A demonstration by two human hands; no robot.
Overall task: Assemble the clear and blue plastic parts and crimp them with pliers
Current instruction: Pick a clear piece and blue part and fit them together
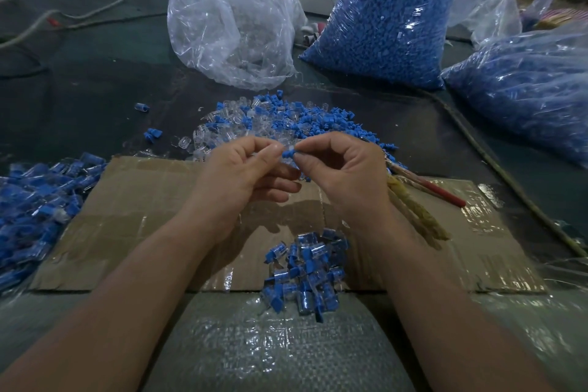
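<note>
Thumb and forefinger of the left hand (245, 169) pinch a small clear plastic cap (285, 148). The right hand (343, 169) pinches a small blue ribbed plastic plug (289, 155), its tip against the cap; blur hides how far in it sits. Both hands hover over the far edge of a flat brown cardboard sheet (143, 210) on the dark counter (95, 89). Just beyond them lies a loose heap of clear and blue parts (270, 121). Between the forearms sits a small pile of joined blue-and-clear pieces (305, 274). Pliers with one red and one yellow-wrapped handle (439, 192) lie beside the right wrist.
</note>
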